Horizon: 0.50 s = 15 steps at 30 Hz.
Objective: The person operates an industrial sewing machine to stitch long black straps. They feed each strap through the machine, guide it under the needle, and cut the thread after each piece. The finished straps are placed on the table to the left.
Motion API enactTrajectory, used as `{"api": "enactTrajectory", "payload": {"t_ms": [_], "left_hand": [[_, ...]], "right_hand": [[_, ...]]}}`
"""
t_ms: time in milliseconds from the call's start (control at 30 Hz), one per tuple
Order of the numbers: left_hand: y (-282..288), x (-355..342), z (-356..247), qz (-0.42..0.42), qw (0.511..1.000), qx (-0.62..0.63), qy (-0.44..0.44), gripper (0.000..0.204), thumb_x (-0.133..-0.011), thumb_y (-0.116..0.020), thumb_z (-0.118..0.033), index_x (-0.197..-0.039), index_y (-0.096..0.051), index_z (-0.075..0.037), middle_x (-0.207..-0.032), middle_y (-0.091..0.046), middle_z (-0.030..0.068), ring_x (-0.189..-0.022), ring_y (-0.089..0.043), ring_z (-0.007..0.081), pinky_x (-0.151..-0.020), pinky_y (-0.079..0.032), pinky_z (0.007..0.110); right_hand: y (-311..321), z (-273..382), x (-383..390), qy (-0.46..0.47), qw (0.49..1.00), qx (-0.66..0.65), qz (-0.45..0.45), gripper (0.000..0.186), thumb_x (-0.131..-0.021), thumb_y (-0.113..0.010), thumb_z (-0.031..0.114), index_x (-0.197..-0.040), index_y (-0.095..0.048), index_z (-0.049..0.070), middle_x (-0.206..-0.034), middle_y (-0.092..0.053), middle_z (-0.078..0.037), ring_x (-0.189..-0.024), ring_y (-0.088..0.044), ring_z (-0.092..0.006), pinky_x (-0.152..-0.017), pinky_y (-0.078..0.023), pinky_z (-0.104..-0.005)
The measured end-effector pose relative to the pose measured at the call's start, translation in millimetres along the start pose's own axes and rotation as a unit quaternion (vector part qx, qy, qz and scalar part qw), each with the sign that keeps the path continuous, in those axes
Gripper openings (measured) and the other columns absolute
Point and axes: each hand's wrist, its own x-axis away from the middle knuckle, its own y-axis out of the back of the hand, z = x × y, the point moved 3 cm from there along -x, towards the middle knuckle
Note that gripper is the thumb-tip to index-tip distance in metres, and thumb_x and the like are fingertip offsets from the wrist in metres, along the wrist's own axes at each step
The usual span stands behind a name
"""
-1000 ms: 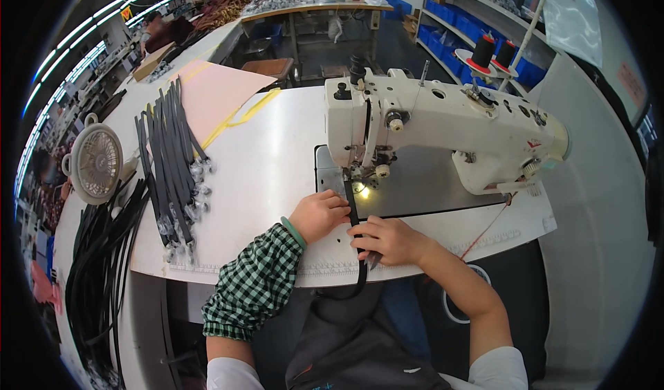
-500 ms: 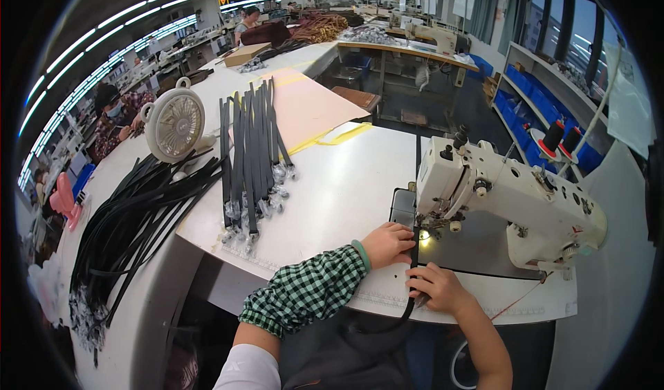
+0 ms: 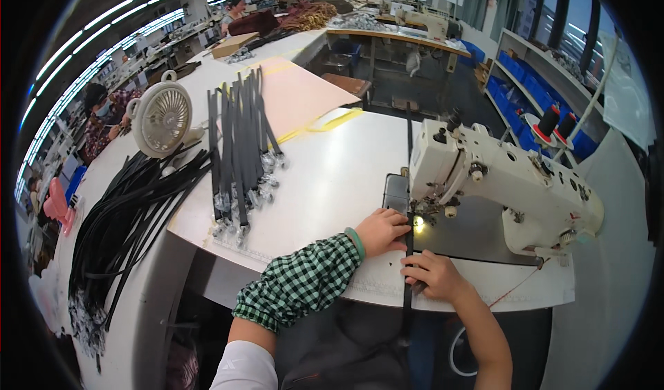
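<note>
To the left of the work, a bundle of dark grey straps (image 3: 238, 141) lies with its clear-wrapped ends toward the table edge, and beyond it a pink sheet (image 3: 297, 96) edged with yellow strips (image 3: 333, 122). Further left stand a round fan (image 3: 162, 119) and a heap of long black straps (image 3: 131, 210) drooping over the side. The white sewing machine (image 3: 519, 182) fills the right, its head hiding part of the black strap (image 3: 409, 243) beside it; that strap runs from the lit needle area down across the front edge. The left hand (image 3: 382, 232), fingers bent close together, presses at the strap near the needle; the right hand (image 3: 436, 274), nearer the edge, pinches it between curled fingers. Half a second ago the strap's near end curved toward the person's lap; now it falls straighter, and more of it shows beyond the machine head. The worktable (image 3: 332, 189) is smooth and white, with ruler markings along its front. Behind are shelves of blue bins (image 3: 519, 99), strip lights (image 3: 104, 27) and a masked co-worker (image 3: 104, 131) at the far left.
</note>
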Motion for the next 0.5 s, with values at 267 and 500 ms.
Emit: {"api": "enactTrajectory", "payload": {"t_ms": [267,500], "left_hand": [[4.4,-1.0,-1.2,-0.018,1.000,0.002,0.000,0.041,-0.067,-0.066,-0.028,-0.099,-0.059,-0.004,-0.103,-0.055,0.0087,-0.100,-0.048,0.0225,-0.087,-0.037,0.036],[3.8,-1.8,-2.6,-0.016,1.000,-0.001,-0.004,0.040,-0.066,-0.067,-0.026,-0.098,-0.059,-0.004,-0.103,-0.055,0.0081,-0.100,-0.048,0.0219,-0.088,-0.037,0.035]], "right_hand": [[-4.8,-5.6,4.6,-0.014,0.999,-0.036,-0.005,0.019,-0.062,-0.065,0.005,-0.080,-0.058,0.007,-0.090,-0.057,-0.002,-0.069,-0.052,-0.0185,-0.057,-0.045,-0.0291],[-7.8,-8.3,9.1,-0.008,0.999,-0.026,-0.018,0.017,-0.064,-0.066,0.010,-0.079,-0.059,0.008,-0.091,-0.058,-0.001,-0.066,-0.051,-0.0172,-0.055,-0.045,-0.0286]]}}
